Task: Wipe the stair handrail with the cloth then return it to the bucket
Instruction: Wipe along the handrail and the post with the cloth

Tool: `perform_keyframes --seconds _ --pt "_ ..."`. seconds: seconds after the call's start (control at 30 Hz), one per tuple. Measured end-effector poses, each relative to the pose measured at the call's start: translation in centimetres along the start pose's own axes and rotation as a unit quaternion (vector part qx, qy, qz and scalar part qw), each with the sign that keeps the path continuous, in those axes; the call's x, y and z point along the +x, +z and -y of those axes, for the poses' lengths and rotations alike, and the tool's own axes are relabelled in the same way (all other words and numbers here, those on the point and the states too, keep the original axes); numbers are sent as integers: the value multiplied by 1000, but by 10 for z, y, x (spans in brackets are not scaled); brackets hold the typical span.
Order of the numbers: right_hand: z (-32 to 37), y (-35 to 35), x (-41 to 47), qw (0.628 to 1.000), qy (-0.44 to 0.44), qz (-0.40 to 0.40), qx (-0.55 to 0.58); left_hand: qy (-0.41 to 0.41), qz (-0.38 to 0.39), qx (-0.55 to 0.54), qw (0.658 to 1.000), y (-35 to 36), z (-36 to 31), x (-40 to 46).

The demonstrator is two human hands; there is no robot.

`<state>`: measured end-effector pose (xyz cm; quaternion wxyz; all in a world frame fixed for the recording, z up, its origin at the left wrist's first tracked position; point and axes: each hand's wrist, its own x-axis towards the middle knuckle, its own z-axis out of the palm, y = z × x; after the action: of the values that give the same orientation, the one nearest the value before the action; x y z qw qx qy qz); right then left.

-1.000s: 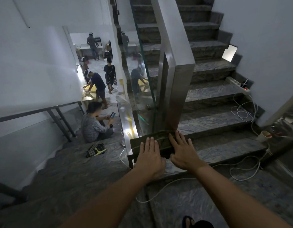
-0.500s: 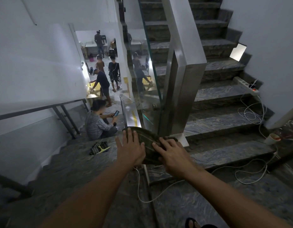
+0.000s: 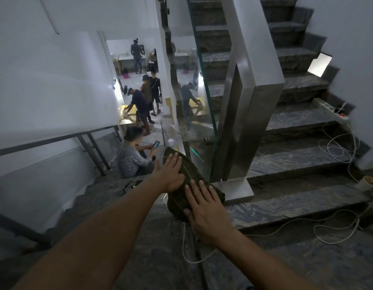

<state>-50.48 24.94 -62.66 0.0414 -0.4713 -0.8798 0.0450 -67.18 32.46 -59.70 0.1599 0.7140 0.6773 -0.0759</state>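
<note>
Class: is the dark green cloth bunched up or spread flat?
Spread flat: the cloth drapes over the rail end, pressed under the left hand and right hand.

Both hands lay flat on the cloth (image 3: 182, 181), fingers spread, palms down. The left hand (image 3: 171, 174) pressed its upper part, the right hand (image 3: 206, 208) its lower end, the dark green cloth draped along the rail (image 3: 173, 141) sloping down the stairs. Just right of it stood the steel post (image 3: 250, 114) and glass panel (image 3: 202, 80). A white cable (image 3: 336, 147) trailed over the steps (image 3: 296, 155) on the right, a cup (image 3: 367, 183) beside it. Below, a seated person (image 3: 131, 158) held a phone (image 3: 156, 144).
</note>
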Motion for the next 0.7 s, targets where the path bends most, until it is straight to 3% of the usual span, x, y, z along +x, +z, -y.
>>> perform_keyframes --seconds 0.27,0.7 --pt "36 3 29 994 104 14 31 37 2 8 999 -9 20 32" --pt "35 -4 68 994 77 25 79 47 -22 10 999 -21 36 63"
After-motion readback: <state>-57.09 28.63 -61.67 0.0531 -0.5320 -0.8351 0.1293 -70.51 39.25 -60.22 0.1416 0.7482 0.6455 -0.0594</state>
